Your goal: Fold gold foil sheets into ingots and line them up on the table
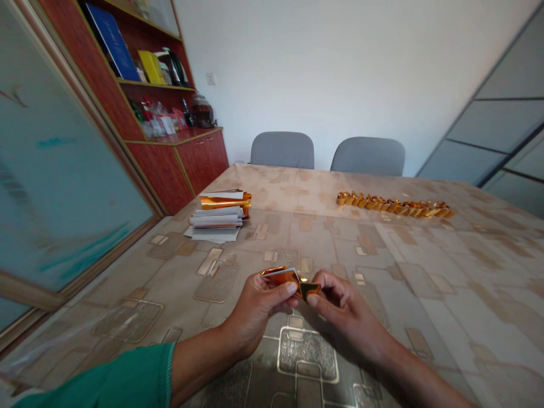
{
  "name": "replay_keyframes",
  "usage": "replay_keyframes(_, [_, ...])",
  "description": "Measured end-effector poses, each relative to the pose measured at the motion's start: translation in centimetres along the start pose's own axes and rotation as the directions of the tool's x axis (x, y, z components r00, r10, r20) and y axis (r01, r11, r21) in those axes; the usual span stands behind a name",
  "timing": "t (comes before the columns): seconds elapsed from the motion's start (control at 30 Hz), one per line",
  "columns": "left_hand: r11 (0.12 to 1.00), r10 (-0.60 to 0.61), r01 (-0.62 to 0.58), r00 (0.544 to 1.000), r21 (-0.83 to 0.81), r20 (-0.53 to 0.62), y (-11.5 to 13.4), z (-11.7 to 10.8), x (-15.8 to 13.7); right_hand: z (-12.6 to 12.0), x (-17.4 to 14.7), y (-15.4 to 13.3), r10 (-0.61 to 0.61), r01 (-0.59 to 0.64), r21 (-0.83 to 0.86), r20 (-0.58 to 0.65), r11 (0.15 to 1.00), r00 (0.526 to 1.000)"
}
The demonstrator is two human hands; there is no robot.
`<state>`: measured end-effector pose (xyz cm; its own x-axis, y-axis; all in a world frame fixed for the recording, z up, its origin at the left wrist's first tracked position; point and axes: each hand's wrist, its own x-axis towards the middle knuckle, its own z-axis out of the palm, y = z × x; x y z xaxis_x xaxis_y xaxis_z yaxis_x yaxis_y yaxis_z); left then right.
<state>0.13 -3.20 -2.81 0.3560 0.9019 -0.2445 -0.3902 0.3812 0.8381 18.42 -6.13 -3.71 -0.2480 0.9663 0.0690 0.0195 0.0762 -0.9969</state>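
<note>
Between my two hands, above the table, is a piece of shiny gold foil paper [284, 276], partly folded, with a pale edge along its top. My left hand [266, 297] pinches its left part, thumb on the near face. At its right end, the fingers and thumb of my right hand [338, 297] are closed on a dark, reflective folded end. Farther off to the left lies a stack of gold and white paper sheets [219, 218]. A long row of folded gold paper pieces [393, 205] lies at the far right.
A patterned cover lies over the table [178, 289]. Two grey chairs [282, 148] stand beyond its far edge, before a white wall. At the left are a red-brown cabinet [161, 170] with bottles and boxes, and a framed glass panel [55, 170].
</note>
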Motion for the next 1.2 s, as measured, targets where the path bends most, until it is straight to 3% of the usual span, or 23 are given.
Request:
replay_keyframes(0.5, [1.000, 0.022, -0.022, 0.999, 0.008, 0.042, 0.06, 0.00, 0.02, -0.25, -0.28, 0.48, 0.092, -0.095, 0.125, 0.029, 0.988, 0.995])
replay_keyframes(0.7, [0.997, 0.041, -0.047, 0.995, 0.064, 0.091, 0.17, 0.05, 0.02, -0.43, -0.08, 0.36, 0.038, -0.038, -0.013, 0.026, 0.999, 0.999])
replay_keyframes(0.83, [0.991, 0.034, -0.051, 0.989, 0.120, 0.142, 0.26, 0.04, 0.12, -0.32, 0.01, 0.77, 0.077, -0.077, 0.025, -0.003, 0.997, 0.997])
replay_keyframes(1.03, [0.995, -0.035, 0.027, 0.995, 0.093, 0.095, 0.16, -0.19, 0.40, -0.52, 0.11, -0.03, 0.111, -0.114, 0.054, 0.049, 0.992, 0.993])
replay_keyframes(1.2, [0.998, -0.017, 0.013, 0.998, 0.068, 0.056, 0.04, -0.32, 0.46, -0.05, 0.00, 0.09, 0.111, -0.115, 0.036, 0.109, 0.993, 0.988])
